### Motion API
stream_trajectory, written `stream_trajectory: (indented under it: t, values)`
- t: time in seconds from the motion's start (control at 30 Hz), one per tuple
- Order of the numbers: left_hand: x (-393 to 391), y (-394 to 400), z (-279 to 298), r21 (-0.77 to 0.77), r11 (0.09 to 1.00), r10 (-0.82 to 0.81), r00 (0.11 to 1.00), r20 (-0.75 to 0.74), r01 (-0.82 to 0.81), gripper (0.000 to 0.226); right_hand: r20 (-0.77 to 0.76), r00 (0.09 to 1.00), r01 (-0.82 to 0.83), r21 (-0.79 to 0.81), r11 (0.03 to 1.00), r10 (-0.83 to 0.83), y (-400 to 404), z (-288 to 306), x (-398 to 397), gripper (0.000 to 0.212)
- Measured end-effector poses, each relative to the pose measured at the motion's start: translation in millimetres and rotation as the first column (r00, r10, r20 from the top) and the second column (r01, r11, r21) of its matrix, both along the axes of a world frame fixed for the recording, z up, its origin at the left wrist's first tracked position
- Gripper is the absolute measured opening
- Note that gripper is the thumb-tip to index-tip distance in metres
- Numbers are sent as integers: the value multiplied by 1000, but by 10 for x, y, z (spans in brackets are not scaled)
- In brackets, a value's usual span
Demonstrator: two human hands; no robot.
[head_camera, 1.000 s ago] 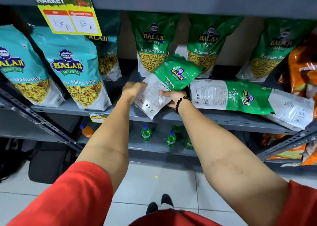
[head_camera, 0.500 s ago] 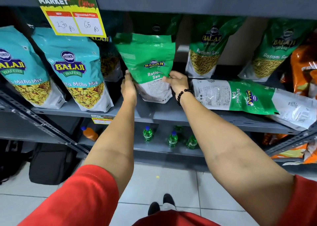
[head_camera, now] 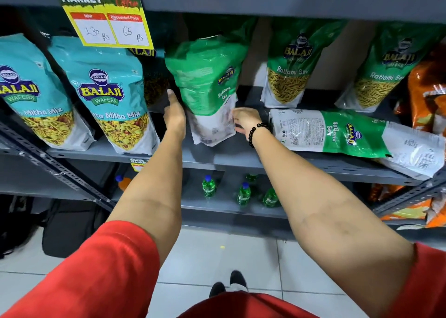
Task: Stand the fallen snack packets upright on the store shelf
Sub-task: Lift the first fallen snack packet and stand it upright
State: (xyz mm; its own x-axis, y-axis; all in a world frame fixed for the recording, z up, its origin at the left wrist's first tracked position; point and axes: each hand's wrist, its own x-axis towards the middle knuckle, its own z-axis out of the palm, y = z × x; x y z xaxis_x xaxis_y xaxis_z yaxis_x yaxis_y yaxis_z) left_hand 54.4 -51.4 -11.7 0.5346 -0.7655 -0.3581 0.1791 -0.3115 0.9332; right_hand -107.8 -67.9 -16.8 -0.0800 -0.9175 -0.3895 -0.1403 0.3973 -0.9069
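Observation:
A green and white Ratlami Sev packet (head_camera: 210, 88) stands nearly upright, back side toward me, at the middle of the grey shelf (head_camera: 217, 158). My left hand (head_camera: 175, 115) presses its lower left side. My right hand (head_camera: 245, 122), with a black bead bracelet on the wrist, holds its lower right edge. To the right, another green Ratlami Sev packet (head_camera: 337, 134) lies flat on the shelf. A further packet's white end (head_camera: 415, 153) pokes out past it at the shelf's right front edge.
Two Ratlami Sev packets (head_camera: 289, 76) (head_camera: 386, 76) stand at the back right. Teal Mitha Mix packets (head_camera: 108, 95) stand at the left under a yellow price sign (head_camera: 106, 16). Orange packets (head_camera: 427, 88) fill the far right. Small green bottles (head_camera: 208, 187) stand on the lower shelf.
The packet went from tilted in both hands near the shelf's front edge to upright and further back. My hands slid down to its lower sides.

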Motion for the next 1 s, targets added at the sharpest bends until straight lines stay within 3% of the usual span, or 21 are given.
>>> stream_trajectory:
  t: [0.13, 0.23, 0.33, 0.57, 0.6, 0.7, 0.8, 0.9, 1.0]
  values:
    - [13, 70, -46, 6, 1000, -20, 1000, 13, 20, 58, -237, 954, -169, 76, 983, 183, 67, -17, 51, 64]
    - [-63, 144, 1, 29, 978, -203, 972, -114, 208, 72, -226, 935, -254, 116, 960, 274, 209, -67, 116, 86]
    - [-48, 114, -76, 58, 976, -204, 976, -72, 208, 81, -224, 945, -240, 21, 970, 239, 242, -126, 145, 104]
    - [8, 108, -214, 32, 993, -113, 992, 60, 112, 41, -334, 930, -203, -113, 973, 155, 224, -178, -7, 104]
    - [19, 82, -214, 15, 990, -142, 988, 64, 141, 44, -340, 935, -160, -142, 977, 104, 205, -189, -29, 104]
    - [5, 56, -129, -12, 941, -335, 937, 104, 338, 81, -232, 971, 10, -218, 976, -62, 166, -206, -75, 85]
    - [-55, 30, -73, -55, 893, -435, 889, 139, 446, 100, -115, 989, 62, -212, 975, -88, 86, -244, -111, 63]
    - [-50, -21, -102, -110, 871, -466, 876, 126, 479, 90, -39, 999, 13, -221, 975, -23, 23, -271, -108, 54]
    - [-45, -26, -214, -180, 907, -364, 924, 117, 380, 76, 20, 999, -33, -203, 979, 38, 14, -248, -54, 57]
